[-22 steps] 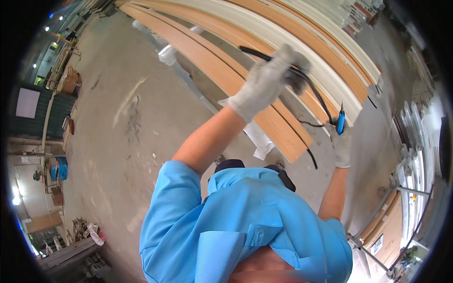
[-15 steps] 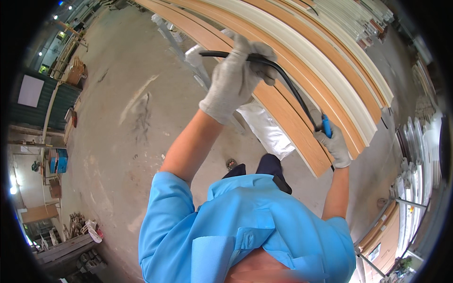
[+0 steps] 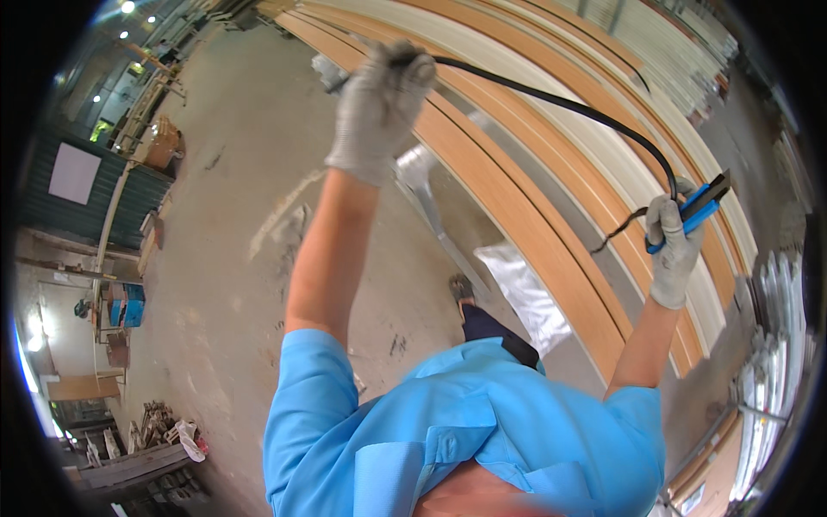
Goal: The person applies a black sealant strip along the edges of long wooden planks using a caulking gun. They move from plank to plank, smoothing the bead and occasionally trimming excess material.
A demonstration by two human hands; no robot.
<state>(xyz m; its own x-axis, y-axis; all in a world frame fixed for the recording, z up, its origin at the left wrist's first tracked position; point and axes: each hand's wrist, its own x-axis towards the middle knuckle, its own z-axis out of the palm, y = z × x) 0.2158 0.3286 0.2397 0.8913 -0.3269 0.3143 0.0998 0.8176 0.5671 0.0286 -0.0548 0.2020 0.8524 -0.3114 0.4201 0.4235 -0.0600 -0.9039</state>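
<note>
My left hand (image 3: 379, 112), in a pale work glove, is closed around a long black flexible strip (image 3: 594, 112). It is raised over the floor beside the far part of the boards. From there the strip arcs over the wood-coloured and white boards (image 3: 525, 215) to my right hand (image 3: 674, 258). That gloved hand is closed on a blue-and-black hand tool (image 3: 702, 211), its dark end pointing up and right. The strip also runs into this hand, and a thin wavy tail (image 3: 616, 233) hangs out on its left. The tool's exact kind is unclear.
Long boards lie side by side on a metal stand (image 3: 426, 202). White plastic sheeting (image 3: 525, 297) sits under their near end. Stacked white profiles (image 3: 762, 362) stand at the right. A blue box (image 3: 127, 304) and scrap pieces (image 3: 142, 444) line the left side.
My hands have moved apart: the left up and left, the right to the right. The strip spans a wider arc, and more of the blue-and-black tool shows.
</note>
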